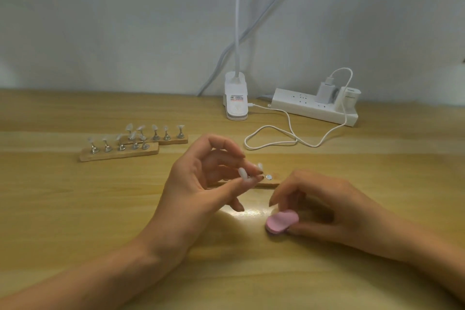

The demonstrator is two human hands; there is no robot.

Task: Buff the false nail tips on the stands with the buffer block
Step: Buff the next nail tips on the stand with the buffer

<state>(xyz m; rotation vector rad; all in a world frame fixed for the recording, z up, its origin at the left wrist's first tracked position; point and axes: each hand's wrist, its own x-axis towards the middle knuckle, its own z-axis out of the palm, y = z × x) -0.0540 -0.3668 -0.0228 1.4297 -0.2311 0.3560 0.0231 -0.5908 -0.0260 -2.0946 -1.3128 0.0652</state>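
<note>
While the left hand (201,178) pinches one false nail tip (243,174) between thumb and fingertips, the right hand (327,206) grips the pink buffer block (281,221) close to the table (75,209) — the front stand (119,154) and rear stand (176,140), loaded with tips, sit well apart, leftward.

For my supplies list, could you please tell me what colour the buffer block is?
Pink: the buffer block shows best in the head view.

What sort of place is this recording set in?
Likely a home or studio nail-craft desk: wooden strips holding clear false nail tips on metal stands, a pink oval buffer block, and a white clip-on lamp base.
</note>
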